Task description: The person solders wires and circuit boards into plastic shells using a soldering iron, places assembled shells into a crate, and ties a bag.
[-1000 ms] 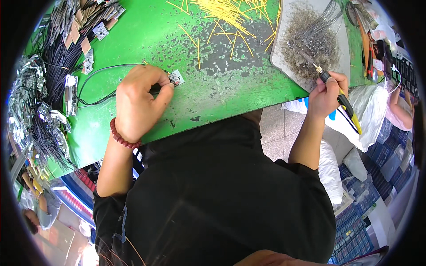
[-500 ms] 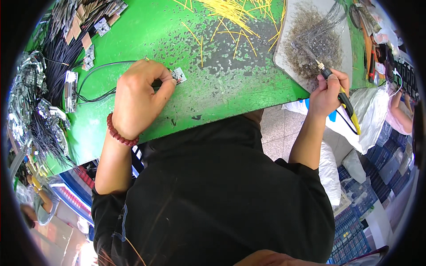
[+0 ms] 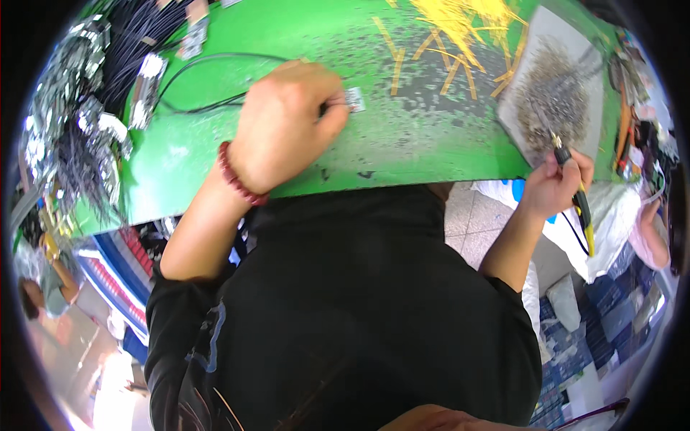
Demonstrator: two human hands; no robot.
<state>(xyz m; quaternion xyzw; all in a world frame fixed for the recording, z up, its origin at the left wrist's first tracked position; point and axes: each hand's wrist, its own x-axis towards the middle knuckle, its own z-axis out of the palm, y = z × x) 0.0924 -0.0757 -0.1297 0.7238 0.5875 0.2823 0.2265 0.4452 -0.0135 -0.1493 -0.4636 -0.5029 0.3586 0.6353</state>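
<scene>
My left hand (image 3: 291, 133), with a dark red bead bracelet on the wrist, is closed low over the green table. Its thumb and fingers pinch a small pale circuit board (image 3: 355, 100), whose edge juts out on the right. A black cable (image 3: 205, 108) loops out from under this hand to the left. My right hand (image 3: 557, 183) grips a black-and-yellow soldering iron (image 3: 581, 208). The iron's metal tip points at a grey slab (image 3: 519, 108) covered in brownish solder waste (image 3: 550, 97). Exactly where the tip ends is blurred.
Thin yellow wires (image 3: 460, 36) lie scattered at the far middle of the green table (image 3: 402, 154). Black cables (image 3: 136, 57) and silvery foil-wrapped parts (image 3: 65, 100) are heaped at left. Tools (image 3: 627, 108) line the right edge. A white bag (image 3: 611, 237) hangs below; another person (image 3: 54, 287) is at far left.
The view has shifted, so the table and things on it sit differently. My left hand still pinches the circuit board, and my right hand still holds the iron near the slab.
</scene>
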